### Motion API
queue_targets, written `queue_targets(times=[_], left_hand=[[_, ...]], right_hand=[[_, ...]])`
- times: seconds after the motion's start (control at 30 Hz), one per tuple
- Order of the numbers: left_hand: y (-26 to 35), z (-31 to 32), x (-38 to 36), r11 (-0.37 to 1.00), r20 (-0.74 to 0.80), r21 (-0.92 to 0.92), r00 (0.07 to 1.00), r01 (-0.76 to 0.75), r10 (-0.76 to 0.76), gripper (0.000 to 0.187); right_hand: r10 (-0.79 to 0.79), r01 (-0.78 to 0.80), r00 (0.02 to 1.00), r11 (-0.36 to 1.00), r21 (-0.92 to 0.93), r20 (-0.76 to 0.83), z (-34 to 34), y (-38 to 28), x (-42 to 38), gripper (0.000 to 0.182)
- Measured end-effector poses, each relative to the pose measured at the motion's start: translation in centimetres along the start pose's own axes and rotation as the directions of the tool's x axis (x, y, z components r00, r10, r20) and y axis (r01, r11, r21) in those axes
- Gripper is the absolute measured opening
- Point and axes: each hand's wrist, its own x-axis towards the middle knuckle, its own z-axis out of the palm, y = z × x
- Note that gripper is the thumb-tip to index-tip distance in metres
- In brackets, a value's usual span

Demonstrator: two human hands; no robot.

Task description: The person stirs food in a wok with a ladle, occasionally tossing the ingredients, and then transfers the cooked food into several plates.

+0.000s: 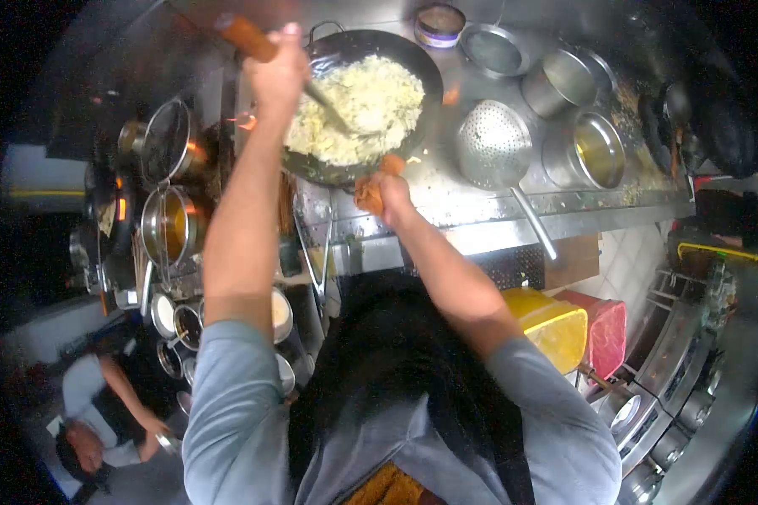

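A large dark wok [434, 80] holds a heap of pale yellow-white chopped food [379, 93], perhaps rice or egg. My left hand [280, 74] is closed around a long-handled wok tool [248, 38] with a wooden grip. Its metal shaft slants down into the food, which hides its head. At the wok's near edge, my right hand [387, 192] is closed on an orange-brown cloth [369, 195] bunched at the rim.
Right of the wok lie a perforated strainer [495, 145] and metal pots [556, 84]. Below the counter's edge stand yellow [552, 328] and red [602, 332] tubs. Sauce containers [164, 316] crowd the left, with another person [101, 412] at lower left.
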Motion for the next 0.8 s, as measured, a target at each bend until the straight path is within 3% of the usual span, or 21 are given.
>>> queue_targets(times=[0.07, 0.13, 0.2, 0.23, 0.27, 0.33, 0.37, 0.4, 0.43, 0.47, 0.53, 0.57, 0.6, 0.67, 0.7, 0.73, 0.77, 0.8], left_hand=[[0.9, -2.1, 2.4, 0.971, -0.182, 0.008, 0.956, 0.237, -0.232, 0.044], [3.6, -4.4, 2.4, 0.987, -0.081, -0.003, 0.983, 0.163, -0.162, 0.044], [-0.7, -3.1, -1.3, 0.953, -0.155, 0.269, 0.970, -0.139, 0.186, 0.041], [-3.9, -3.7, -1.5, 0.989, -0.093, 0.099, 0.988, -0.111, 0.120, 0.039], [-4.6, -3.7, 0.7, 0.990, -0.135, 0.137, 0.990, -0.026, 0.045, 0.039], [-0.7, -1.7, 4.3, 0.998, -0.133, -0.042, 0.990, 0.041, -0.046, 0.042], [4.2, 0.4, 3.5, 0.993, -0.183, 0.117, 0.983, 0.024, -0.002, 0.046], [5.1, -0.1, 4.0, 0.992, -0.100, 0.086, 0.990, -0.090, 0.098, 0.049], [4.8, -0.3, 3.5, 0.996, -0.075, -0.012, 0.994, -0.087, 0.086, 0.047], [4.5, -0.5, 3.1, 0.990, -0.056, -0.109, 0.995, -0.084, 0.079, 0.046], [-3.8, -0.9, 1.9, 0.992, -0.104, 0.119, 0.994, 0.052, -0.039, 0.043], [-4.0, -1.6, 4.0, 0.993, -0.049, -0.017, 0.992, 0.117, -0.118, 0.041], [-3.2, -1.9, 5.7, 0.986, 0.009, 0.109, 0.991, 0.128, -0.130, 0.041], [3.1, -0.2, 7.0, 0.986, -0.049, 0.046, 0.987, 0.158, -0.156, 0.040], [6.1, 0.0, 6.3, 0.997, -0.007, 0.013, 0.997, 0.077, -0.077, 0.040], [7.3, -1.2, 6.1, 0.990, 0.184, -0.144, 0.983, 0.006, 0.021, 0.037], [5.9, 0.2, 4.8, 0.984, 0.090, -0.178, 0.996, -0.010, 0.027, 0.034], [3.0, 1.0, 2.6, 0.979, -0.008, -0.202, 1.000, -0.030, 0.029, 0.031]], right_hand=[[0.069, -0.068, 0.998, 0.997, 0.047, -0.010, -0.7, 1.2, -0.6, 0.019], [0.062, -0.070, 0.996, 0.989, 0.127, 0.065, -0.6, 1.4, 0.5, 0.021], [0.082, -0.082, 0.997, 0.995, 0.056, -0.008, -0.3, 1.2, -0.5, 0.020], [0.110, -0.109, 0.994, 0.990, 0.086, -0.007, -0.1, 1.2, -0.6, 0.020], [0.107, -0.106, 0.994, 0.990, 0.090, -0.012, -0.1, 1.5, -0.7, 0.020], [0.096, -0.096, 0.995, 0.995, -0.005, 0.012, -0.5, 1.3, -0.6, 0.021], [0.080, -0.080, 0.997, 0.997, 0.004, 0.005, -0.4, 0.6, -0.4, 0.021], [-0.013, 0.010, 0.999, 0.997, -0.075, -0.043, -0.6, 0.8, -1.1, 0.026], [-0.107, 0.093, 0.991, 0.982, -0.162, -0.082, -1.0, 1.1, -1.8, 0.032], [-0.106, 0.090, 0.990, 0.984, -0.152, -0.096, -2.4, 1.9, -2.3, 0.032], [-0.370, 0.251, 0.923, 0.789, -0.561, -0.107, -6.9, 2.6, -3.7, 0.048], [-0.346, 0.205, 0.935, 0.712, -0.671, -0.081, -9.1, 2.0, -5.7, 0.058], [-0.311, 0.154, 0.948, 0.619, -0.770, -0.060, -11.5, 1.6, -8.3, 0.068], [-0.560, 0.254, 0.828, 0.403, -0.879, -0.017, -15.9, 3.0, -10.9, 0.061], [-0.557, 0.245, 0.830, 0.417, -0.875, -0.033, -17.8, 3.8, -11.2, 0.061], [-0.572, 0.218, 0.820, 0.336, -0.916, -0.015, -19.1, 4.4, -11.4, 0.059], [-0.586, 0.191, 0.811, 0.250, -0.949, 0.009, -20.4, 4.9, -11.2, 0.057], [-0.581, 0.193, 0.814, 0.263, -0.945, 0.005, -20.4, 4.9, -11.3, 0.057]])
